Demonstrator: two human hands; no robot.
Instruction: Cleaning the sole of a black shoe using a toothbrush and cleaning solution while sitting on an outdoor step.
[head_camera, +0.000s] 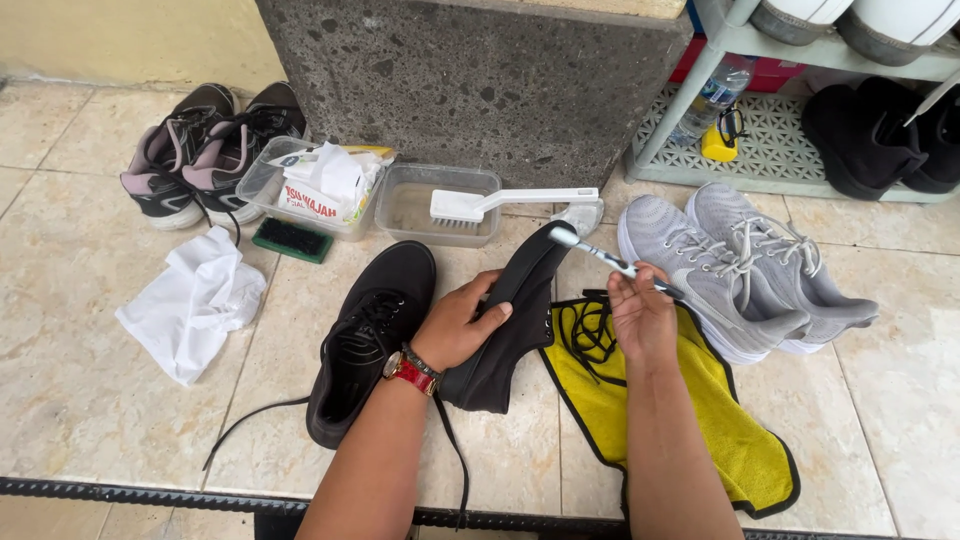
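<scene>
- My one view sits on the head, looking steeply down and forward
- It hangs close above both forearms and the tiled floor (80, 380)

The left hand (455, 325) hides part of the black shoe (505, 330); both forearms and 2 top-shelf shoes (850, 20) are cropped.

Brightness: even, soft daylight; scene well exposed.
Source: diffuse, no single direction made out.
Shadows: faint and soft, seen under the grey sneakers (745, 270) and beside the black shoe (370, 340) on the tiled floor (90, 400).
Glare: mild sheen on the tiles at far right; white cloth (195, 300) close to blown out.
Dark areas: detail lost in the black shoes on the shelf (880, 135).
Blur: none noted; brush (610, 262) sharp.
Distortion: wide-angle bend, tile lines bowed near the edges.
</scene>
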